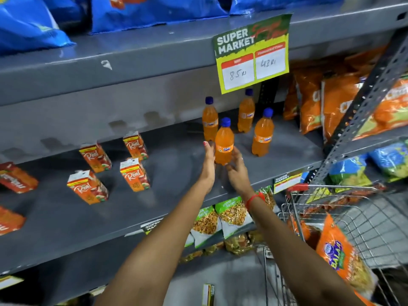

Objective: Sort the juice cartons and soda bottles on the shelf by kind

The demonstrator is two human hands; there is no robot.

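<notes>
Hands: left hand (pixel 209 154) and right hand (pixel 235 166) cup the lower body of one soda bottle (pixel 224 143) from either side, base at the grey shelf (pixel 176 173).
Orientation: upright, long axis vertical, blue cap up.
Risk: three bottles (pixel 262 134) just beyond may topple if nudged.
Juice cartons (pixel 134 174): grouped left of both hands.

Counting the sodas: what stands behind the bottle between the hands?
Behind the held bottle, another orange bottle stands upright, with its lower part covered. Whether anything stands behind that one can't be seen.
</notes>
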